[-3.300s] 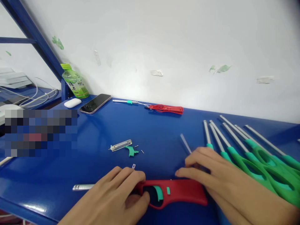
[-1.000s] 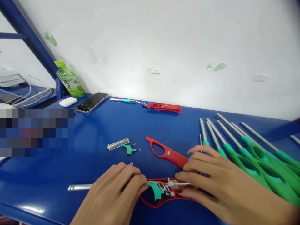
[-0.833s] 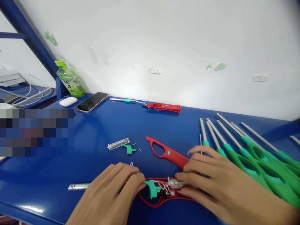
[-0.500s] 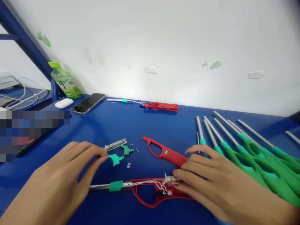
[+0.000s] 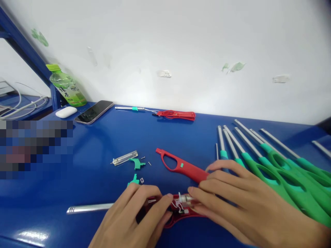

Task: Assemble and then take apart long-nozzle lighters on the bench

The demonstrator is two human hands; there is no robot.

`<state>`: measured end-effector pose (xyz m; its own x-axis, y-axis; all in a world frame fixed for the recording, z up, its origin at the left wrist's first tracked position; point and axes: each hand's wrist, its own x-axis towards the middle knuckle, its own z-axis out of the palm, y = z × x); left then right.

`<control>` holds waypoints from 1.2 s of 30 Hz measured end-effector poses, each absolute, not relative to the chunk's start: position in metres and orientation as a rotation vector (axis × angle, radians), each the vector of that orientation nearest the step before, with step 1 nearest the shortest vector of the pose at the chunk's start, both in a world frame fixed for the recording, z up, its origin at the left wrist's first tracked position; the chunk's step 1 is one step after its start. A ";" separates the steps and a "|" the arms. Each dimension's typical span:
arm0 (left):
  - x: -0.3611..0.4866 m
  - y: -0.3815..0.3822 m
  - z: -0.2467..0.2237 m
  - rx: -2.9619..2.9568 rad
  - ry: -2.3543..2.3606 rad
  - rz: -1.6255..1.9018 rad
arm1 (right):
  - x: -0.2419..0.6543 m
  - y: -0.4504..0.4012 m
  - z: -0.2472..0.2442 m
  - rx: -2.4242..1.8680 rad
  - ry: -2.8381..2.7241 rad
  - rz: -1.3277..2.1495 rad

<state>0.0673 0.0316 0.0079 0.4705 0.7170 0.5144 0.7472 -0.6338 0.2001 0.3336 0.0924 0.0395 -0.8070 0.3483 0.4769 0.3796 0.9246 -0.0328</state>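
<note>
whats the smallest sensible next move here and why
Probably lift the clear cartridge out of the open red shell: the right hand has its fingers on it, while a similar cartridge and a green trigger lie loose on the blue table.

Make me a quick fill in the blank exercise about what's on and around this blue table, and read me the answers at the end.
The wires inside the open red casing are coloured ____.
The loose red cover lies closer to the ____ hand than to the left hand.
The handles of the lighters fanned out together are mainly ____.
In the picture, the white case lies to the ____ of the phone.

Missing words: white; right; green; left.
</note>
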 end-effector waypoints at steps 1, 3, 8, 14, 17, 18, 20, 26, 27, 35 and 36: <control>0.066 0.032 0.008 -2.666 -1.317 -0.884 | 0.333 0.091 0.040 -0.513 -2.594 -0.093; 0.065 0.033 0.009 -2.704 -1.302 -0.864 | 0.331 0.089 0.043 -0.504 -2.597 -0.109; 0.064 0.029 0.009 -2.709 -1.340 -0.837 | 0.329 0.086 0.052 -0.518 -2.643 -0.131; 0.062 0.030 0.003 -2.740 -1.285 -0.787 | 0.331 0.090 0.052 -0.481 -2.600 -0.164; 0.064 0.030 0.003 -2.738 -1.281 -0.776 | 0.331 0.088 0.049 -0.488 -2.593 -0.151; 0.064 0.030 0.003 -2.740 -1.273 -0.774 | 0.332 0.088 0.049 -0.494 -2.596 -0.151; 0.065 0.031 0.003 -2.739 -1.274 -0.774 | 0.338 0.091 0.048 -0.508 -2.592 -0.158; 0.063 0.032 0.002 -2.702 -1.342 -0.824 | 0.359 0.110 0.050 -0.659 -2.474 -0.143; 0.063 0.031 0.001 -2.686 -1.332 -0.828 | 0.358 0.110 0.050 -0.664 -2.465 -0.124; 0.067 0.025 0.003 -2.558 -1.284 -0.936 | 0.330 0.081 0.038 -0.550 -2.545 -0.052; 0.068 0.026 0.004 -2.577 -1.259 -0.939 | 0.328 0.079 0.039 -0.554 -2.544 -0.055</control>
<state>0.0677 0.0257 0.0045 0.4605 0.6716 0.5804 0.7481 -0.6456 0.1534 0.3282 0.0792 0.0392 -0.7748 0.3758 0.5084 0.3973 0.9150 -0.0708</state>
